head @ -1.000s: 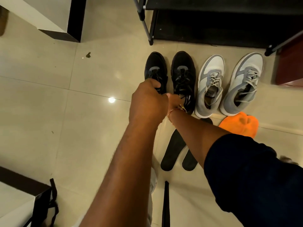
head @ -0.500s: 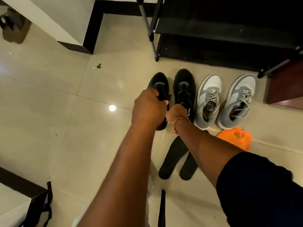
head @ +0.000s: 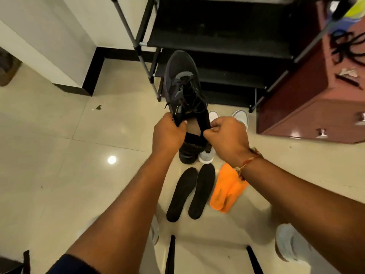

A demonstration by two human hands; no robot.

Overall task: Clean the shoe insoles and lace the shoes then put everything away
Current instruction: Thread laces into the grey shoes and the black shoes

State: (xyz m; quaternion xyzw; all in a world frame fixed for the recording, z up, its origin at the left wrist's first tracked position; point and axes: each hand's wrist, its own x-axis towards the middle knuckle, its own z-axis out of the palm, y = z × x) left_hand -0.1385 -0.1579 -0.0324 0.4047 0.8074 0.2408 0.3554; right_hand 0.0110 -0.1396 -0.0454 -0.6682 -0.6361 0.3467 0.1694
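While both hands hold it up off the floor, a black lace-up shoe (head: 182, 86) hangs in front of a black shoe rack (head: 217, 44), toe pointing away from the person. The left hand (head: 167, 133) has its fingers curled round the left edge of the shoe's opening; the right hand (head: 227, 135) pinches the right edge, so the collar is pulled wide between them. The shoe looks light and soft in the upper — the opening stretches easily — while the sole probably stays stiff, so the collar or the heel seems the sensible place to grip. The laces look loose and could snag.

Below the hands, on the pale tiled floor (head: 59, 155), lie two black insoles (head: 190, 192) side by side, thin and likely floppy; best lifted, I judge, by the heel end or with a flat palm beneath. Just beside them to the right sits one orange cloth (head: 227, 191), crumpled and soft.

One more black shoe (head: 187, 153) is partly hidden under the hands, and two grey-white shoes show only in parts — toes (head: 240, 115) beyond the right hand. A reddish-brown drawer unit (head: 316, 105) stands to the right of the rack.
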